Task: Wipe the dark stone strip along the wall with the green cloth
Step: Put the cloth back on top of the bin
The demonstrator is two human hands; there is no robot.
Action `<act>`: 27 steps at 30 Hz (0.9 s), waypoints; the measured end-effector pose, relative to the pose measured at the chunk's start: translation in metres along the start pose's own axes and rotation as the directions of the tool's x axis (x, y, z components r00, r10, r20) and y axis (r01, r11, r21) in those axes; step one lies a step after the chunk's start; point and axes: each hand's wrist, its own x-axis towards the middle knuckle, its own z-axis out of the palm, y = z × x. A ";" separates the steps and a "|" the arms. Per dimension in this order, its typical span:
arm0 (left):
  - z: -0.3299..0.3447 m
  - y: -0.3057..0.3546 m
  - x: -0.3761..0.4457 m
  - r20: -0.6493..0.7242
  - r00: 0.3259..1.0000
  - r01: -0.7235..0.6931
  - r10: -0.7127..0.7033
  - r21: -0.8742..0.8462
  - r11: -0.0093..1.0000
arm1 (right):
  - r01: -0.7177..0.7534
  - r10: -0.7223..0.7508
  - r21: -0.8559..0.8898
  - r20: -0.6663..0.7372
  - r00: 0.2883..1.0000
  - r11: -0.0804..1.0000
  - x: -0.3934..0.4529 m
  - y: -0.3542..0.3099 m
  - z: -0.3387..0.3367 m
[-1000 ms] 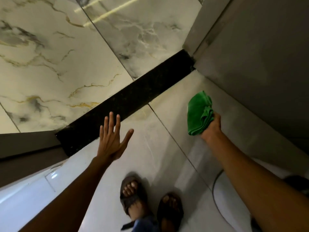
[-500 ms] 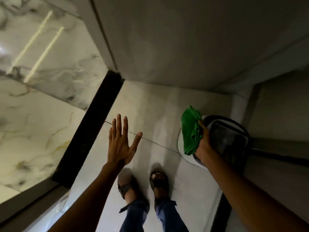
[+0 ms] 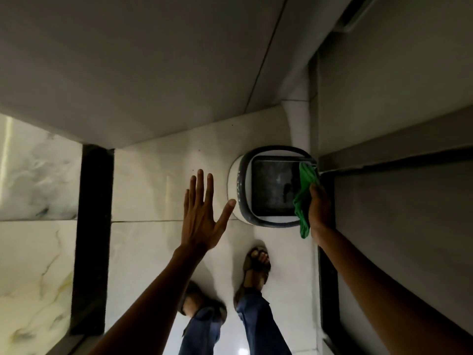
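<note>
A dark stone strip (image 3: 93,237) runs down the left side of the floor, between the pale floor tiles and the marbled tiles. My left hand (image 3: 202,213) hovers over the floor to the right of it, palm down with fingers spread, holding nothing. My right hand (image 3: 318,208) grips the bunched green cloth (image 3: 304,198) at the right, over the edge of a white bin. The cloth hangs apart from the left strip. A second dark strip (image 3: 329,283) lies along the right wall, partly hidden by my right forearm.
A white bin with a dark rim (image 3: 271,187) stands on the floor by the right wall, below a white pipe (image 3: 299,116). Grey walls close in ahead and on the right. My sandalled feet (image 3: 256,265) stand on the pale tiles.
The view has swung to the right: the left strip slid to the left edge and the bin came fully into view. My right hand carried the cloth rightward over the bin's far edge.
</note>
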 end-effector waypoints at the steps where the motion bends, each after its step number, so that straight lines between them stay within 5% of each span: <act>1: 0.009 0.007 0.006 0.016 1.000 -0.013 0.013 0.004 1.000 | 0.039 -0.039 -0.048 0.006 0.999 0.998 0.008 0.002 -0.005; 6: 0.051 0.038 0.033 0.086 0.994 -0.070 0.068 0.012 0.997 | 0.241 -0.242 -0.282 0.031 0.970 0.929 0.043 0.010 -0.020; 13: 0.103 0.045 0.061 0.166 0.966 -0.219 0.197 0.126 0.968 | 0.555 -0.534 -0.544 0.215 0.818 0.630 0.095 0.041 -0.005; 21: 0.147 0.034 0.082 0.192 0.974 -0.156 0.123 0.165 0.974 | 0.684 -0.473 -0.717 0.560 0.680 0.136 0.128 0.098 -0.005; 27: 0.178 0.034 0.090 0.155 0.980 -0.155 0.123 0.208 0.966 | 0.643 -0.493 -0.766 0.566 0.661 -0.016 0.137 0.109 -0.005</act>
